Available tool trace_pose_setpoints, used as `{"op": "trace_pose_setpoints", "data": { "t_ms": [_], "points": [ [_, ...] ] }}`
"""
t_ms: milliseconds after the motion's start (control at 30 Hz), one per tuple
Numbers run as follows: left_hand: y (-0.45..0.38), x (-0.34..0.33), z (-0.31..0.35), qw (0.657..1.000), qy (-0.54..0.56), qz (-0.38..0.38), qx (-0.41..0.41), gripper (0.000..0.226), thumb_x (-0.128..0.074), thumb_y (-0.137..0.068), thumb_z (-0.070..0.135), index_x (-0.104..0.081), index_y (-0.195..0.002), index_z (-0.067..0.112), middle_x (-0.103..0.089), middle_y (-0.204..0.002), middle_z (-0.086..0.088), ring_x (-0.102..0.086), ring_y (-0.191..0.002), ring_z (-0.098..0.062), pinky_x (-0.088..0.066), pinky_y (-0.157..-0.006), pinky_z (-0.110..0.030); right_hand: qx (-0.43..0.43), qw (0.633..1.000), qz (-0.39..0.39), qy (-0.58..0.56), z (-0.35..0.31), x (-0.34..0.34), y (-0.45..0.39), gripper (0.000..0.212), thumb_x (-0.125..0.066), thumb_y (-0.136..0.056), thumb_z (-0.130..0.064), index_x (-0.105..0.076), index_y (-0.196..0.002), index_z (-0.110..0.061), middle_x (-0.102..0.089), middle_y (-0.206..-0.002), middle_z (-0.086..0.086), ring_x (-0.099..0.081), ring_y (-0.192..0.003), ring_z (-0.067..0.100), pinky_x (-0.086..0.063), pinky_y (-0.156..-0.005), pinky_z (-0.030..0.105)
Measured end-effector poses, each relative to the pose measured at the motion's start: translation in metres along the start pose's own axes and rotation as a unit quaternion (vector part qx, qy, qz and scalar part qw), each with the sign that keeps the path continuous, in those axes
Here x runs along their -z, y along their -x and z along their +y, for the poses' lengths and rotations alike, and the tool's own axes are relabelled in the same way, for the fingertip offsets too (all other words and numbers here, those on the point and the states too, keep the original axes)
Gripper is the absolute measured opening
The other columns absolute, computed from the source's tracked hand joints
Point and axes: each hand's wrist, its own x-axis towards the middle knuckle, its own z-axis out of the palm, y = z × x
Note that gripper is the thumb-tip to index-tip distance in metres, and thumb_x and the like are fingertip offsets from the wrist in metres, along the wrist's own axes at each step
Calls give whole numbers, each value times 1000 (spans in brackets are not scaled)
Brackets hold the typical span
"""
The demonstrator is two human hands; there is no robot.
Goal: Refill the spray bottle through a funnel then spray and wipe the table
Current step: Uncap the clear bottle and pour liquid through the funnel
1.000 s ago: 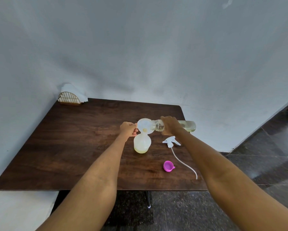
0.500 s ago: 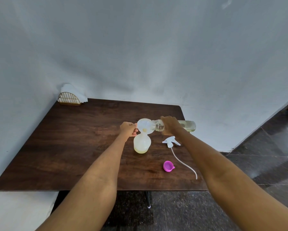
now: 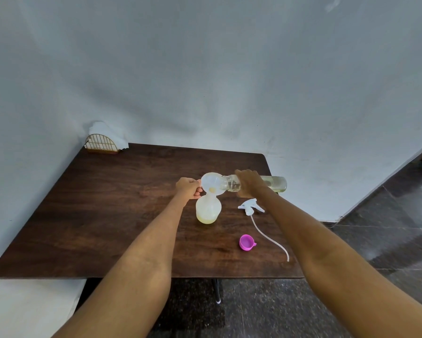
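Near the middle of the dark wooden worktop (image 3: 95,211) stands a round translucent spray bottle (image 3: 208,211) with a shallow layer of pale yellow liquid at its bottom. A white funnel (image 3: 212,184) sits in its neck, upright, with a yellowish spot at its throat. The left hand (image 3: 187,187) is closed in a grip on the left rim of the funnel, fingers curled around a small tab there. The right hand (image 3: 249,182) is wrapped around a clear refill bottle (image 3: 275,184), which is held nearly level above the worktop with its open mouth just over the right edge of the funnel; pale liquid lies along the lower side of that bottle toward its far-right end.

Just right of the spray bottle and below the right hand, the white trigger sprayer head (image 3: 250,207) lies on its side on the worktop, apart from the bottle, and its thin dip tube (image 3: 269,237) curves toward the near right edge. A small pink cap (image 3: 246,242) rests open side up, near the tube and nearer the person than the spray bottle. At the far left corner a gold wire holder (image 3: 102,143) stands against the grey wall, with white paper (image 3: 107,130) behind it. Dark polished floor tiles (image 3: 400,215) show to the right.
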Motion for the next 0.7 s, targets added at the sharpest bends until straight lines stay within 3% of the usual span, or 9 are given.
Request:
{"op": "trace_pose_setpoints", "data": {
  "t_ms": [700],
  "points": [
    [2,1,1,1000,2,-4,-2,23,-57,-92,15,-65,-104,-3,-63,-86,-13,-56,-60,-11,-56,-82,-33,-2,1000,10,-11,0,1,1,43,-69,-77,-24,-52,-112,-6,-66,-110,12,-62,-100,31,-46,-86,36]
  ]
}}
